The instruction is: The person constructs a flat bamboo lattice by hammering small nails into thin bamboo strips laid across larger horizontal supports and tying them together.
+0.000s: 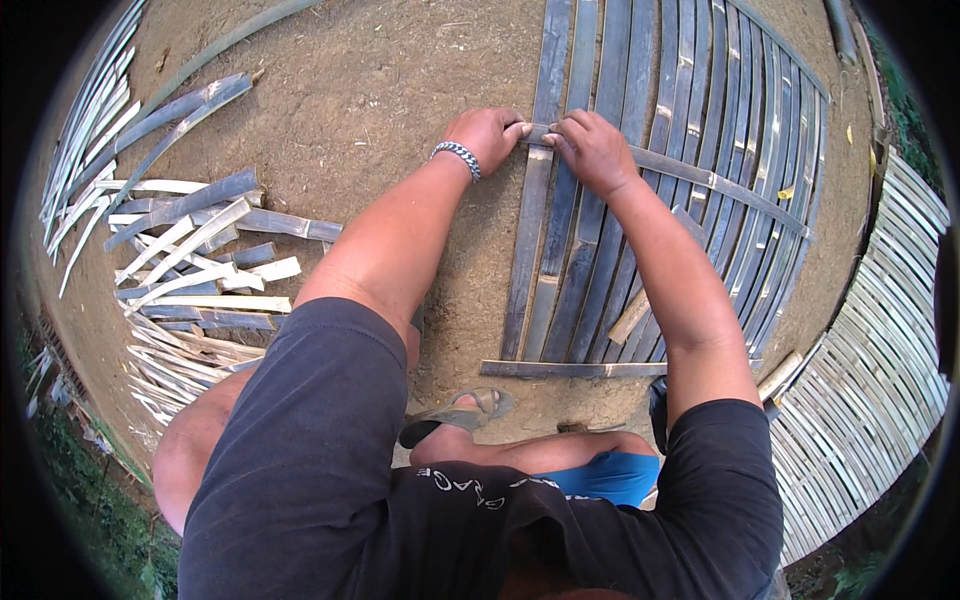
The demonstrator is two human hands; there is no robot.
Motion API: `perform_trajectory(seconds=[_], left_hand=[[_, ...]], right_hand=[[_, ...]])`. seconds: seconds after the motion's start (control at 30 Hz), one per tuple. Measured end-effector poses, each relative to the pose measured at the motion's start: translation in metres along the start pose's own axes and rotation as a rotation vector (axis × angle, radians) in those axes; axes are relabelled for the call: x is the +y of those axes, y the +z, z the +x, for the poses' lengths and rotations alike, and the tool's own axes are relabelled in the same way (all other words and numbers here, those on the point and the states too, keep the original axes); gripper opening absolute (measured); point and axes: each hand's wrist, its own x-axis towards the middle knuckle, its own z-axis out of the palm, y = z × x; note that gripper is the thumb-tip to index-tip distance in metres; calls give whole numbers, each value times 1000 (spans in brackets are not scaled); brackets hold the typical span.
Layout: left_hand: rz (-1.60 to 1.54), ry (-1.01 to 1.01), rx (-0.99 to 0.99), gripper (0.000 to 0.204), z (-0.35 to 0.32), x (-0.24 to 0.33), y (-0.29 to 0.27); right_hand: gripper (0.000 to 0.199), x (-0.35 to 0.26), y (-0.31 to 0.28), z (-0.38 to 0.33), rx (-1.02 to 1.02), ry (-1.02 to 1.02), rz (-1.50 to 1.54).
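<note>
Both the left hand point(487, 135) and the right hand point(595, 150) have their fingers closed on the near-left end of a grey bamboo cross strip point(700, 178), which runs rightward across the upright slats of the bamboo mat point(640, 240) on the dirt ground point(380, 90).

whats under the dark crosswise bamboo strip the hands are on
The dark crosswise bamboo strip lies across long grey upright bamboo slats resting on brown dirt ground. The left hand and right hand cover its near end, so the weave there is hidden.
</note>
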Motion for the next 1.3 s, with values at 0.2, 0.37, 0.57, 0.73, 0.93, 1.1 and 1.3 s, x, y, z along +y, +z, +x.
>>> perform_trajectory(seconds=[0.2,0.37,0.57,0.73,0.93,1.1,1.3], left_hand=[[26,8,-19,39,2,0,4],[-58,36,29,35,5,-11,11],[-45,22,20,36,2,-3,6],[-60,35,41,35,6,-10,12],[-42,22,33,35,2,0,4],[-23,35,38,35,1,-3,5],[4,28,42,35,5,-7,11]], right_hand=[[16,2,-1,-1,-58,78,3],[17,-21,-2,-5,83,147,24],[19,-47,-20,18,-339,231,-248],[14,-38,-4,28,-420,133,-406],[12,-42,1,13,-309,112,-430],[12,-47,3,8,-254,91,-468],[8,-43,4,5,-219,17,-519]])
